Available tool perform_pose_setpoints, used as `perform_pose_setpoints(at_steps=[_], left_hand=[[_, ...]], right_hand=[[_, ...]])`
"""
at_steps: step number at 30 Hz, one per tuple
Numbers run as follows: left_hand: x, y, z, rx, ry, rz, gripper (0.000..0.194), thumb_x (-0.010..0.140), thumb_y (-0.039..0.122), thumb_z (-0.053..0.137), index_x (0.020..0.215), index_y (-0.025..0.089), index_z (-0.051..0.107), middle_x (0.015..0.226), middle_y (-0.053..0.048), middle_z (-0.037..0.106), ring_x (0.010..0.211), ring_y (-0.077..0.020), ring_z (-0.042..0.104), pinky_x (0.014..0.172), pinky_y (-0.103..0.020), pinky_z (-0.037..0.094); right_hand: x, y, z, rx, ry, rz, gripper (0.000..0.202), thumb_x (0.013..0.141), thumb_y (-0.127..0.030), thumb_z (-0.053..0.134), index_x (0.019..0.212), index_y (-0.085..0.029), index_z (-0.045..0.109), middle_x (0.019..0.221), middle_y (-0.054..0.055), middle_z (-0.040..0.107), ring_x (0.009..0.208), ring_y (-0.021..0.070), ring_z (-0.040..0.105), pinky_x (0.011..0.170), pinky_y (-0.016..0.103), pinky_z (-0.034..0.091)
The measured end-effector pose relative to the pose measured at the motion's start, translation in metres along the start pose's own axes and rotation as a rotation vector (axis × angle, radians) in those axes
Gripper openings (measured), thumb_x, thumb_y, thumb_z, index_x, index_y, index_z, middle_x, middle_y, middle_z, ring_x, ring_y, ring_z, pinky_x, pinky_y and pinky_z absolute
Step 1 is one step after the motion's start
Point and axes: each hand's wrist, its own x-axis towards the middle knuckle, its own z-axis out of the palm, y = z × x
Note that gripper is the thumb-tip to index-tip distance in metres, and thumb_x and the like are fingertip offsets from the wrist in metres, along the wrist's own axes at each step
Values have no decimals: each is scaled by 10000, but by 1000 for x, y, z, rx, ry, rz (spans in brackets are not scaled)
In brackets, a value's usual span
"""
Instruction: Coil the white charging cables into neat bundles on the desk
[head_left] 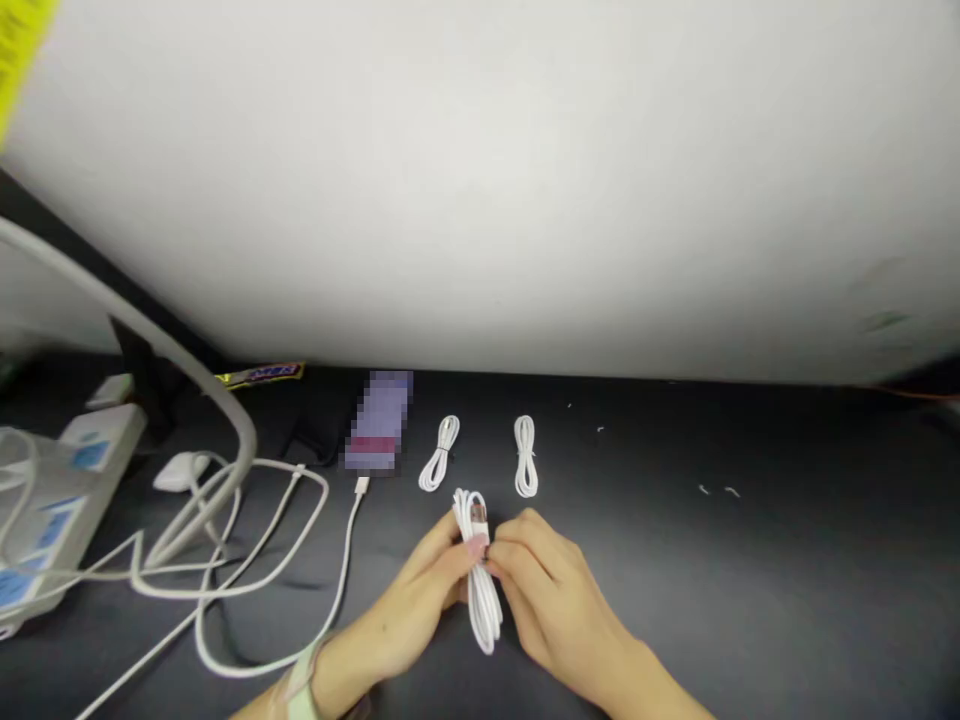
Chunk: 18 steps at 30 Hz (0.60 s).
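A coiled white USB cable [486, 605] is held upright in front of me, its metal plug showing near the top of the bundle. My left hand [435, 570] grips it round the middle with the thumb across the front. Against the right side of the coil, the fingers of my right hand [544, 580] are pinched together at its middle; what they hold there is too small to make out. Just beyond my hands lie two more coiled cables on the table, one tied cable [439, 455] on the left and another cable [526, 457] on the right.
At left, a plugged-in phone [379, 420] with a blurred screen lies behind loose white cords [262, 590]. A power strip [97, 470] and a charger [180, 471] stand farther left. Behind is a snack wrapper [262, 375]. Small white scraps [731, 492] dot the black table [750, 580] on the right.
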Motion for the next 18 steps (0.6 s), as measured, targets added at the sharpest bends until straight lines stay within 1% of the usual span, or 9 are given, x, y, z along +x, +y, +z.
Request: perform_pose_setpoints(at_steps=[1, 2, 5, 7, 9, 12, 16, 18], left_hand=[[-2, 0, 0, 31, 26, 12, 273, 846, 415, 551, 975, 177, 518, 750, 29, 463, 658, -92, 491, 605, -209, 438], [-3, 0, -1, 76, 49, 20, 274, 850, 420, 544, 976, 178, 525, 749, 31, 457, 656, -90, 472, 597, -204, 421], [-7, 1, -1, 189, 96, -18, 315, 865, 468, 491, 1027, 198, 514, 697, 47, 437, 570, -75, 416, 505, -183, 360], [-8, 1, -1, 175, 89, -82, 352, 861, 488, 487, 1093, 223, 484, 687, 55, 435, 567, -73, 428, 499, -171, 359], [-7, 1, 0, 142, 76, -116, 390, 850, 496, 501, 1137, 235, 460, 678, 60, 434, 575, -75, 447, 501, -164, 372], [-6, 2, 0, 125, 70, -124, 414, 845, 496, 509, 1159, 233, 450, 625, 78, 395, 520, -60, 415, 463, -144, 344], [-5, 2, 0, 127, 74, -156, 466, 821, 530, 522, 1167, 227, 451, 615, 75, 430, 508, -63, 447, 474, -153, 367], [-5, 1, 1, 137, 95, -159, 495, 799, 553, 537, 1153, 214, 472, 607, 68, 447, 506, -73, 456, 477, -165, 374]], right_hand=[[1, -1, 0, -24, 5, -14, 171, 886, -77, 413, 848, -142, 567, 772, 69, 581, 667, 169, 469, 562, 283, 412], [2, -1, 1, -44, 4, -26, 167, 884, -74, 419, 845, -138, 568, 770, 69, 585, 660, 167, 464, 556, 281, 405], [3, -1, 2, -95, -13, -58, 159, 886, -83, 427, 859, -130, 577, 771, 73, 597, 656, 171, 459, 547, 281, 392], [3, 0, 2, -129, -21, -65, 175, 892, -95, 413, 860, -128, 581, 766, 76, 599, 653, 178, 458, 543, 289, 390], [3, 0, 2, -155, -30, -70, 189, 893, -110, 404, 831, -136, 580, 748, 75, 594, 644, 183, 457, 535, 294, 391], [4, 0, 1, -190, -84, -62, 194, 885, -112, 412, 787, -153, 575, 738, 77, 596, 652, 189, 467, 550, 299, 407], [5, -1, -1, -214, -103, -74, 214, 899, -117, 387, 806, -153, 576, 720, 69, 588, 647, 181, 460, 550, 293, 403], [5, -1, -1, -207, -110, -77, 219, 899, -118, 381, 803, -148, 575, 717, 69, 583, 643, 180, 451, 543, 292, 393]])
